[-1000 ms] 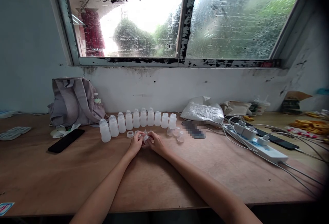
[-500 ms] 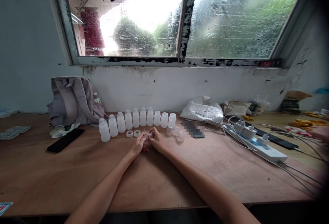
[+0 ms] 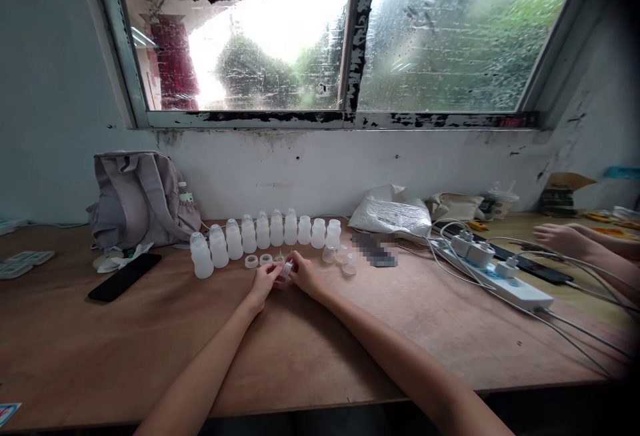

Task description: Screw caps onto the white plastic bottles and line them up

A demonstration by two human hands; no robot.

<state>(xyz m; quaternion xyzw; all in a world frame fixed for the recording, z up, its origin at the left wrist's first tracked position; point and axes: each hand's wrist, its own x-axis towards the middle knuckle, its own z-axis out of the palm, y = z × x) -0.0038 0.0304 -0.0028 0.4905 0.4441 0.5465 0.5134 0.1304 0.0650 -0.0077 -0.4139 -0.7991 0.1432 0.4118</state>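
Between my left hand point(image 3: 265, 284) and my right hand point(image 3: 306, 275), a white bottle collar ring point(image 3: 287, 268) is held tilted just above the table. Fingers of both hands are closed on its rim and hide part of it. Right behind them stands a clear bottle nipple point(image 3: 279, 257). Two more white rings point(image 3: 251, 261) lie to its left. A curved row of frosted baby bottles point(image 3: 235, 243) stands behind; most have clear tops, while the three at the right end, including this open bottle point(image 3: 334, 234), have none. Several clear caps point(image 3: 349, 267) sit right of my hands.
A black phone point(image 3: 125, 277) and a grey backpack point(image 3: 140, 196) are at the left. To the right lie a silver bag point(image 3: 391, 215), a dark pixelated object point(image 3: 374, 250) and a white power strip point(image 3: 515, 289) with cables. Another person's hands point(image 3: 565, 239) are at the far right.
The ring has been tipped up between my fingers, and the nipple behind my hands shows more fully. The other person's hands have come further into view at the right. The view has shifted slightly.
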